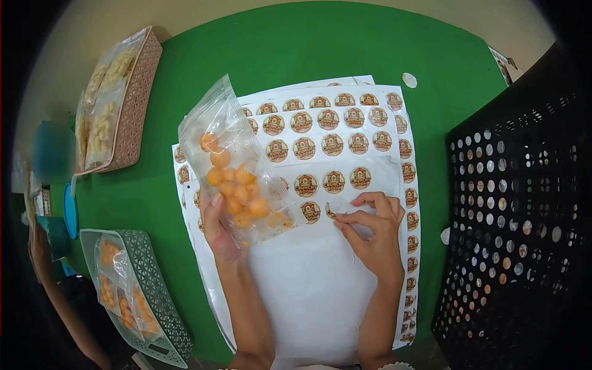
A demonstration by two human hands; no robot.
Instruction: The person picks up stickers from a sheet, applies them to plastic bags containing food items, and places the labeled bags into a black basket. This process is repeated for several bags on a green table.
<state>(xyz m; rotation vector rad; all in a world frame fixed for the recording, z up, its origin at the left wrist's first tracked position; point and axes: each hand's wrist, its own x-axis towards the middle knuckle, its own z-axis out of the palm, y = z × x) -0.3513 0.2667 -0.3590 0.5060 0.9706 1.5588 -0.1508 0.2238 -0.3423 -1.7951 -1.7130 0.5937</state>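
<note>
My left hand [221, 233] grips the lower left side of a clear plastic bag [231, 179] of round orange snacks, tilted over the sheets. Crumbs lie in its bottom corner. My right hand [377, 231] is closed in a pinch at a round sticker [330, 211], whose edge looks lifted and curled; fingers cover part of it. Under both hands lies a sticker sheet [308, 277] with rows of round brown-and-cream labels reading "Crunchy Boom". Its near part is bare white backing. More printed sheets [320, 129] are stacked beneath and beyond it.
A black perforated crate [512, 216] stands at the right. On the left are a pink basket [132, 102] of pale snack bags and a mint basket [151, 283] of orange snack bags. Another person's arm [65, 308] shows at far left. A loose white disc [409, 80] lies on the green table [296, 43].
</note>
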